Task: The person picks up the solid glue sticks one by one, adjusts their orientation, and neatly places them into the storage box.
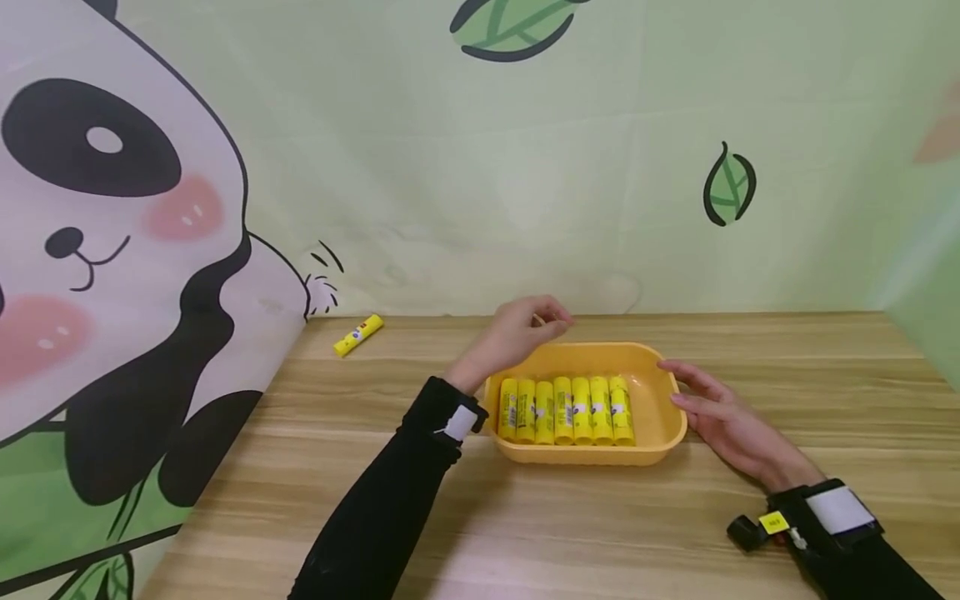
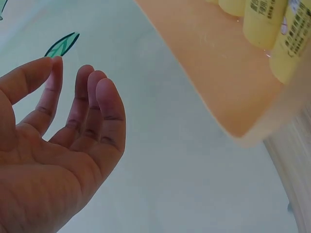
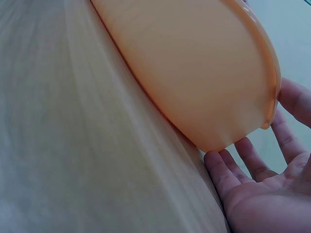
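A yellow-orange plastic tray [image 1: 654,417] holds several yellow cylindrical tubes [image 1: 563,410], like glue sticks, side by side from its left end. Above the tray's back left rim is my left hand [image 1: 517,332]. It holds nothing; in the left wrist view its fingers [image 2: 111,111] bend loosely, with thumb and index tips close together. At the tray's right end my right hand [image 1: 723,421] touches the rim and outer wall. In the right wrist view, its fingers [image 3: 221,170] rest against the tray's outside near the lower corner, and another digit meets the rim.
One more yellow tube [image 1: 358,336] lies apart on the wooden table [image 1: 600,525], at the back left. Behind the table hangs a pale green backdrop [image 1: 525,183] printed with leaves and a panda. The tray's right part holds no tubes.
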{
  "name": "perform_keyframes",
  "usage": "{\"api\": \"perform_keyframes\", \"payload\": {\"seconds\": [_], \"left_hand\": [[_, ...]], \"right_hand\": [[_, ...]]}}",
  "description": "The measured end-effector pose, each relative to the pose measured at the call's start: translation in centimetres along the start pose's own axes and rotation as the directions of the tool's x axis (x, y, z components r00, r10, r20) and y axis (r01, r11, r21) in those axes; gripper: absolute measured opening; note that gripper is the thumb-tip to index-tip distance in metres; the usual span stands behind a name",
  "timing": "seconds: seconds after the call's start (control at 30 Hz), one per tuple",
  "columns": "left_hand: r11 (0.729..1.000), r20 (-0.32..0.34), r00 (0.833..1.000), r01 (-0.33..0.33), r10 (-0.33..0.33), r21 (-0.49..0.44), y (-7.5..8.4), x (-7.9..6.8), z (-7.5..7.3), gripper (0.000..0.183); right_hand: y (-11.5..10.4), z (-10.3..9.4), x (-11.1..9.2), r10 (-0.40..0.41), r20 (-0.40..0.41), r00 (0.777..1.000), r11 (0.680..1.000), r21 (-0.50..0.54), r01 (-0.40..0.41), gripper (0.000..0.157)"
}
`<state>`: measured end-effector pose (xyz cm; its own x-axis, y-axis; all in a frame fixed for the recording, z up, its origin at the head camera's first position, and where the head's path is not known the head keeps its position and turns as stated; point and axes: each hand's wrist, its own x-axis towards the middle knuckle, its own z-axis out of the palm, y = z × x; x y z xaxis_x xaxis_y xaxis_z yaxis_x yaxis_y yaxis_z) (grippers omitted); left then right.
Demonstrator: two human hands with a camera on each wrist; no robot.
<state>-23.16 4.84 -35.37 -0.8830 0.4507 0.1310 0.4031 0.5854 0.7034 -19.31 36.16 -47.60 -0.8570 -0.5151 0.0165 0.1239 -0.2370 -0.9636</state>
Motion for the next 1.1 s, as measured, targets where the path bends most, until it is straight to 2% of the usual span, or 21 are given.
{"api": "perform_keyframes", "payload": {"seconds": [0.33,0.6,0.8,1.1], "left_hand": [[1.0,0.0,1.0,0.006,-0.006,-0.015,-1.2,-0.5,-0.7,0.022],[0.997,-0.091,0.996,-0.002,-0.005,-0.077,-2.4,-1.3,-2.3,0.021],[0.991,-0.127,0.991,0.035,-0.052,-0.131,-4.1,-2.4,-3.2,0.024],[0.986,-0.167,0.98,0.08,-0.105,-0.149,-6.2,-2.2,-4.4,0.021]], "right_hand": [[-0.1,-0.1,-0.2,0.009,-0.017,1.0,1.0,-0.005,-0.01,0.049],[-0.2,0.1,-0.2,0.017,-0.025,1.0,1.0,-0.014,-0.017,0.05],[0.5,0.5,0.0,0.015,-0.003,1.0,1.0,-0.014,-0.015,0.05],[0.1,0.4,-0.1,-0.021,0.014,1.0,0.999,-0.026,0.021,0.047]]}}
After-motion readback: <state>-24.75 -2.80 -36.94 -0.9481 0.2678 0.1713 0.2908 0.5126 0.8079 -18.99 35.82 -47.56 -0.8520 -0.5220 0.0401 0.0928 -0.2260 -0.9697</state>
